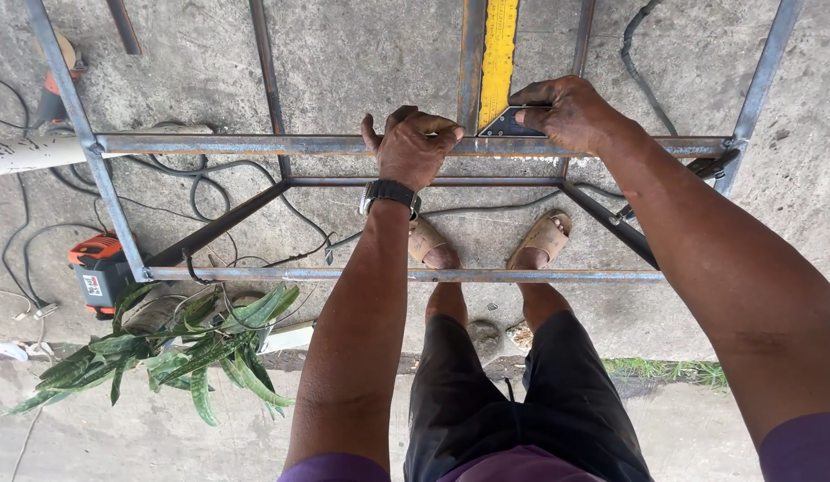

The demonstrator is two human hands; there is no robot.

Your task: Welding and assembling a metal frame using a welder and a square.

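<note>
A welded steel frame of square tube (254, 144) stands in front of me on the concrete. My left hand (413, 143), with a black watch on the wrist, is closed over the frame's upper horizontal bar. My right hand (565, 112) presses down on the dark triangular head of a yellow square ruler (499, 62), which lies along a vertical bar and meets the horizontal bar at a corner. My sandalled feet (486, 243) show between the frame's lower bars.
An orange and black power tool (97, 268) sits at the left beside tangled black cables (200, 183). A white pipe (31, 153) lies at the far left. A leafy green plant (191, 353) grows at the lower left. Another cable (638, 62) runs at the upper right.
</note>
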